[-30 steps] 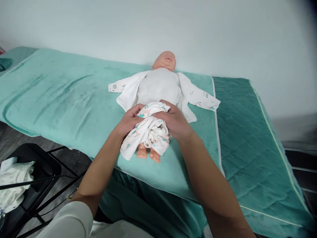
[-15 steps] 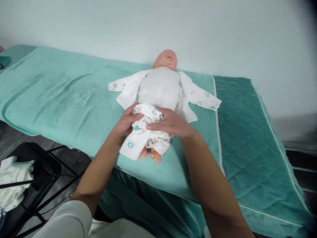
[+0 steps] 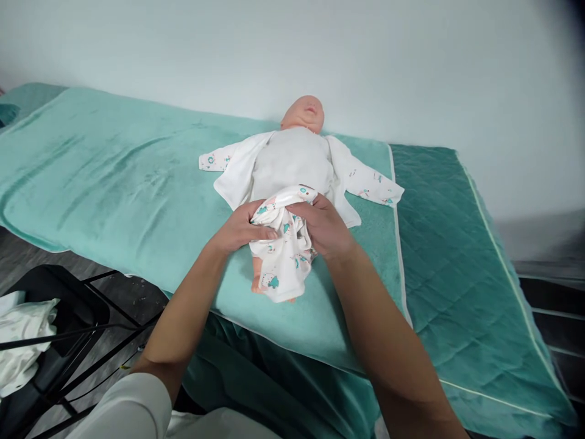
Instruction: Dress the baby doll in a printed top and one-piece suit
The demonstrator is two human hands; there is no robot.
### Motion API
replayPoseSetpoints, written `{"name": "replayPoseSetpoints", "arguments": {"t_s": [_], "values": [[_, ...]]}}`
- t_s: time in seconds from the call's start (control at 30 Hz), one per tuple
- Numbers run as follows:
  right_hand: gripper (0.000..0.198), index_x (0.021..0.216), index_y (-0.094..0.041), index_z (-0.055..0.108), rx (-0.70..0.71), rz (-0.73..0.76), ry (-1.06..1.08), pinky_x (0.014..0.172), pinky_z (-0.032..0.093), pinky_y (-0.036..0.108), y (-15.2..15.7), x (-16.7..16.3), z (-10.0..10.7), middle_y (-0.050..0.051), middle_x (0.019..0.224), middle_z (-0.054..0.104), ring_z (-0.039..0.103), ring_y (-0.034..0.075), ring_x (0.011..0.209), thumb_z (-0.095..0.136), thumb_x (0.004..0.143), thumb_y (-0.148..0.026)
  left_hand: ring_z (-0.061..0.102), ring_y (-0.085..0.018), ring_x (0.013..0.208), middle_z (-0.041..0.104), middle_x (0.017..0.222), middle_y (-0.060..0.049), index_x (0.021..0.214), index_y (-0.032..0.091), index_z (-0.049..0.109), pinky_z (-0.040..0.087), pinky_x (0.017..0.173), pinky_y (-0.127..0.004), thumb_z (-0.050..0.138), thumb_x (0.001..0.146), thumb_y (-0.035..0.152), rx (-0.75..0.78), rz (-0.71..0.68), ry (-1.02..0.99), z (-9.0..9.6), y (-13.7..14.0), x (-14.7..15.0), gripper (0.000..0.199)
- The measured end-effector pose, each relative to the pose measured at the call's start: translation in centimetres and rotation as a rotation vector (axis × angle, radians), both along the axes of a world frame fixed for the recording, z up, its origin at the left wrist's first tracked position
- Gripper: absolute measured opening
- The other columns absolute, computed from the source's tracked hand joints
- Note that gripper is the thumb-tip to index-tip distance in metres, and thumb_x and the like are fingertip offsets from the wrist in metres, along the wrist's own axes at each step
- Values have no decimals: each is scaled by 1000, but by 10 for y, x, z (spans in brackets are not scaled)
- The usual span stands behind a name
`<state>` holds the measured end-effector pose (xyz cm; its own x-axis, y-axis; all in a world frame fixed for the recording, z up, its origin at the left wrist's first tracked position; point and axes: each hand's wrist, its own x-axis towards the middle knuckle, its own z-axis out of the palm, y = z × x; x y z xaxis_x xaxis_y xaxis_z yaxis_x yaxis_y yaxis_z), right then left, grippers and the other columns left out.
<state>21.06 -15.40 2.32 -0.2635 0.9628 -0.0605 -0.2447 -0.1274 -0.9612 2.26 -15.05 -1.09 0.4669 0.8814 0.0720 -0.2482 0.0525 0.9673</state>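
Observation:
A baby doll (image 3: 304,113) lies on its back, its head toward the wall. It wears an open white jacket (image 3: 242,164) with printed cuffs, both sleeves spread out. Over the doll's legs I hold a white printed baby garment (image 3: 284,268), probably trousers, bunched up with one end hanging down. My left hand (image 3: 242,228) pinches its left side, thumb on top. My right hand (image 3: 322,224) grips the upper right edge. One of the doll's legs (image 3: 256,274) shows bare at the left; most of the other is hidden behind the cloth.
A light green blanket (image 3: 114,171) covers the table, over a darker quilted cover (image 3: 452,244) at the right. At the lower left stands a black folding chair (image 3: 68,299) with crumpled white cloth (image 3: 22,341) on it. A pale wall (image 3: 183,55) rises behind.
The garment's hanging end has swung right and now covers the doll's feet. My right hand has shifted to the garment's upper edge. My left hand has moved slightly right.

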Motion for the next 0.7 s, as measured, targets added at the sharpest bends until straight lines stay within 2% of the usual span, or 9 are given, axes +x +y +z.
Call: {"name": "replayPoseSetpoints", "arguments": {"t_s": [0.1, 0.2, 0.37, 0.53, 0.7], "values": [[18, 86, -23, 64, 48, 2, -34, 66, 47, 28, -2, -1, -1, -3, 79, 65, 59, 14, 71, 75, 80, -35, 69, -18, 75, 76, 88, -4, 99, 17, 78, 54, 69, -29, 95, 65, 43, -34, -4, 0, 2, -1, 0, 46], [20, 89, -23, 64, 80, 20, -95, 67, 47, 28, -3, -2, -1, -3, 81, 64, 58, 14, 73, 74, 82, -38, 71, -19, 76, 77, 91, -6, 103, 18, 78, 56, 70, -29, 91, 71, 46, -44, 44, -69, 4, -3, 3, 44], [29, 96, -21, 65, 153, 91, -286, 70, 45, 29, -6, 0, 8, 0, 85, 65, 57, 17, 78, 74, 84, -46, 67, -16, 70, 73, 80, -3, 98, 18, 76, 53, 67, -27, 88, 75, 49, -65, 204, -181, 12, -19, 9, 40], [21, 84, -19, 64, 218, 233, -481, 68, 41, 27, -7, 4, 16, -2, 79, 62, 54, 15, 75, 73, 81, -38, 63, -14, 76, 70, 85, -2, 99, 18, 75, 50, 71, -25, 86, 78, 45, -118, 365, -162, 19, -65, 13, 37], [14, 84, -18, 71, 266, 346, -604, 68, 42, 26, -6, 5, 15, -2, 80, 68, 59, 16, 76, 69, 73, -26, 51, -11, 67, 61, 76, 1, 93, 17, 70, 41, 62, -24, 83, 81, 49, -311, 491, -54, 29, -120, 22, 36]]}}
